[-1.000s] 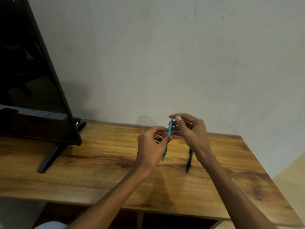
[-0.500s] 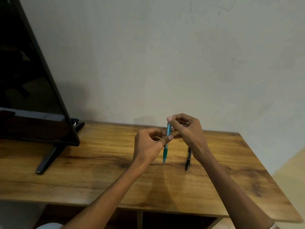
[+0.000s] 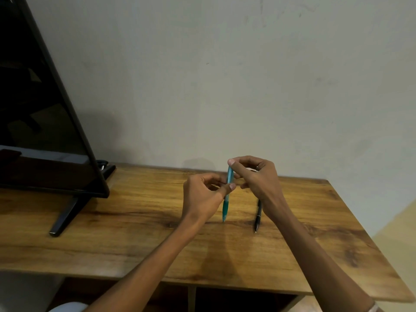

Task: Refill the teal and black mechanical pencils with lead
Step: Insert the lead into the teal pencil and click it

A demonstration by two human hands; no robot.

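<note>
At centre frame the teal pencil (image 3: 227,194) now stands nearly upright, tip down; left hand (image 3: 202,197) pinches its barrel, right hand (image 3: 256,176) pinches its top — likely uncapping; black pencil (image 3: 258,216) lies untouched at right.

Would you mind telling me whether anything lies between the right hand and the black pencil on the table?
Nothing visible does. The black pencil lies on the table, its far end hidden behind the right hand, which is at the teal pencil.
</note>
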